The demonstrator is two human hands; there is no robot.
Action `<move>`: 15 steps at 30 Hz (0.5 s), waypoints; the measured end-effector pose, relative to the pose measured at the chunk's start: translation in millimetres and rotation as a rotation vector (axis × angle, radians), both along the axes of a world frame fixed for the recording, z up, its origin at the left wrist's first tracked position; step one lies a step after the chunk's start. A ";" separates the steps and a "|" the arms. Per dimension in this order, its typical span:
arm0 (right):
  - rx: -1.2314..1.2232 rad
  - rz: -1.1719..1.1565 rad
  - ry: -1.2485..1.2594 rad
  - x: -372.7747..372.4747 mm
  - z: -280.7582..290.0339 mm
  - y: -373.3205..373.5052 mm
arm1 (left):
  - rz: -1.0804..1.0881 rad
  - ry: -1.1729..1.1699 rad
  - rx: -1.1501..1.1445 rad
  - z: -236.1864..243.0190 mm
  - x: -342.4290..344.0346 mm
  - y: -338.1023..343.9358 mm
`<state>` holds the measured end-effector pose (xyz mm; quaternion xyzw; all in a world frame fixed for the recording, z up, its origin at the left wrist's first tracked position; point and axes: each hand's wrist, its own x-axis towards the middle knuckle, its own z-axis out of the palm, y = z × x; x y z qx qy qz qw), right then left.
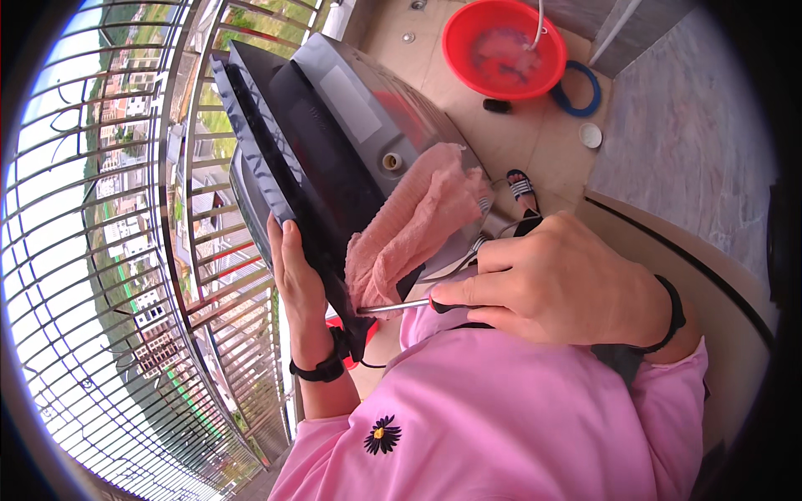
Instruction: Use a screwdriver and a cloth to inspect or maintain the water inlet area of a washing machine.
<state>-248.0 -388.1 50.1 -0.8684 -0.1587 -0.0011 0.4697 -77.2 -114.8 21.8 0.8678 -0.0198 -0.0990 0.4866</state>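
My left hand (pixel 294 275) holds the edge of a dark plastic lid (pixel 263 142) on a grey appliance (pixel 355 108), fingers along its side. My right hand (pixel 543 284) grips a screwdriver (pixel 393 306) with a metal shaft and red-and-black handle; its tip meets the lid's near end, where the exact contact point is unclear. A crumpled pink cloth (pixel 418 213) lies over the appliance just above the shaft. Beside the cloth is a round threaded fitting (pixel 392 161), and grey cords (pixel 458 271) hang near my right hand.
Metal railing (pixel 171 250) runs along the left. A red basin (pixel 503 46) with water and a hose, a blue ring (pixel 575 88), a white cup (pixel 590 135) and a small black object (pixel 497 106) sit on the tiled floor. A sandalled foot (pixel 522 188) is right of the appliance, beside a grey marble wall (pixel 685 117).
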 end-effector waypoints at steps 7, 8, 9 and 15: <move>-0.035 -0.128 -0.045 -1.9 -19.0 11.0 | 0.060 0.080 -0.168 -2.3 -9.1 -11.3; -0.069 -0.125 -0.039 -2.1 -21.7 6.8 | 0.053 0.081 -0.158 -0.8 -11.5 -17.6; -0.059 -0.132 -0.037 -2.3 -25.6 3.1 | 0.041 0.062 -0.132 1.5 -15.2 -25.7; 0.104 -0.139 -0.112 4.3 -82.0 -7.1 | 0.150 0.021 -0.055 -18.5 -9.3 -16.4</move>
